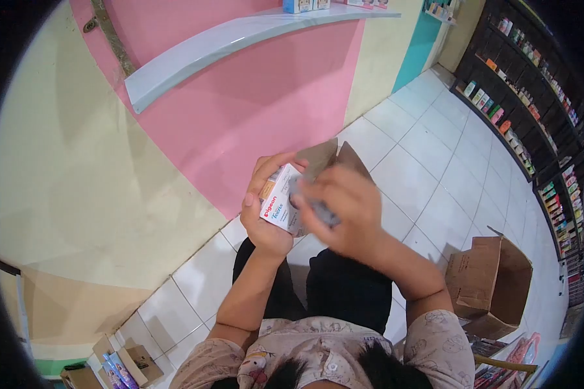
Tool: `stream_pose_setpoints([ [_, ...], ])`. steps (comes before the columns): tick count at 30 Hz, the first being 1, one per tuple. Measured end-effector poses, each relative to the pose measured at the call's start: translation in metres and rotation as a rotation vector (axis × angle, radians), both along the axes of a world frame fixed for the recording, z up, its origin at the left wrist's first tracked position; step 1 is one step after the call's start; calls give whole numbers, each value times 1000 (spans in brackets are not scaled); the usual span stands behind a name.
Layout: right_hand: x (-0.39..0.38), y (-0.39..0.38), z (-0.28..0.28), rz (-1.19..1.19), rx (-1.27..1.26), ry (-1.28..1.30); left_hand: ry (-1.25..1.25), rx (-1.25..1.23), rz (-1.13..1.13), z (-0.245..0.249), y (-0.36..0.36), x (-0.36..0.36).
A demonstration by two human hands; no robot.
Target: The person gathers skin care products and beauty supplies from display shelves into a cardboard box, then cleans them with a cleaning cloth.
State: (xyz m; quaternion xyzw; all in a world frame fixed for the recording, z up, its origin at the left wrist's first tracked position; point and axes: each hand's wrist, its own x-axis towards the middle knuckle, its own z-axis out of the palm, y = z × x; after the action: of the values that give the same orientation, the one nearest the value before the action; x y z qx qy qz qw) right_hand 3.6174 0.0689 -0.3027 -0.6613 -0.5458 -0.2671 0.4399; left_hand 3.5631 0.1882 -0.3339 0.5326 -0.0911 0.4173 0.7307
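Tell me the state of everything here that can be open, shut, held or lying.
Pigeon box: held in left hand, fingers wrapped round it.
right hand: blurred, against the box; grip unclear.
brown carton behind the hands: flaps open.
cardboard box on floor: open, flaps out.
small carton: open, packets inside.

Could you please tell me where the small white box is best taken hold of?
Probably across the long side faces of the small white box, coming from the left, as the left hand does: it is slim, and the blurred right hand covers its right side.
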Motion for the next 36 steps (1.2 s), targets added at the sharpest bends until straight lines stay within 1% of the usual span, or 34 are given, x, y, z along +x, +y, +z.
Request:
stream_pose_setpoints([
  [2,-19,-2,-1,67,-44,-88,18,-84,-32,2,0,-3],
  [3,-26,-5,3,71,-101,-86,28,-126,-50,3,-1,-4],
  [6,-8,-5,0,-31,-64,-74,-55,-162,-98,0,0,-2],
  [9,-2,-3,-4,-72,-46,6,-81,-135,-7,-5,2,1],
  [12,-25,-5,-4,110,-118,-58,-100,-211,-75,-2,3,-3],
  [13,-30,-8,-2,112,-176,-55,-114,-227,-65,-1,2,-3],
  [15,-12,-7,-6,28,-94,-39,-139,-261,-48,0,-1,-2],
  [16,-2,-6,-8,-14,-55,-32,-189,-299,-81,-1,0,-2],
  [18,13,-6,-6,41,25,314,-303,-368,-143,-2,1,3],
  [19,17,-5,-5,71,66,484,-245,-316,-68,-1,-1,2],
  [22,-5,-4,-3,357,118,875,-126,-507,-80,4,-12,-9],
  [23,-4,-7,-6,374,75,935,-61,-487,19,8,-16,-7],
  [25,-5,-6,-8,309,155,925,66,-447,214,19,-23,-1],
  [26,-5,-5,-9,277,194,918,69,-424,206,12,-20,0],
  [27,-6,-3,-13,195,203,741,69,-399,199,-3,-15,1],
  [29,-7,-5,-12,120,115,421,53,-359,151,-21,-15,0],
  [31,-11,-8,-9,72,16,133,258,-210,284,-21,-4,-6],
  [32,-13,-11,-6,86,-41,75,361,-135,349,-20,-1,-9],
  [33,-14,-13,-3,100,-97,15,247,-151,296,-7,-4,-10],
  [34,-14,-15,-1,115,-153,-47,262,-135,253,-9,-1,-11],
  [36,-7,-13,1,133,-107,-80,295,-101,164,-16,6,-14],
])
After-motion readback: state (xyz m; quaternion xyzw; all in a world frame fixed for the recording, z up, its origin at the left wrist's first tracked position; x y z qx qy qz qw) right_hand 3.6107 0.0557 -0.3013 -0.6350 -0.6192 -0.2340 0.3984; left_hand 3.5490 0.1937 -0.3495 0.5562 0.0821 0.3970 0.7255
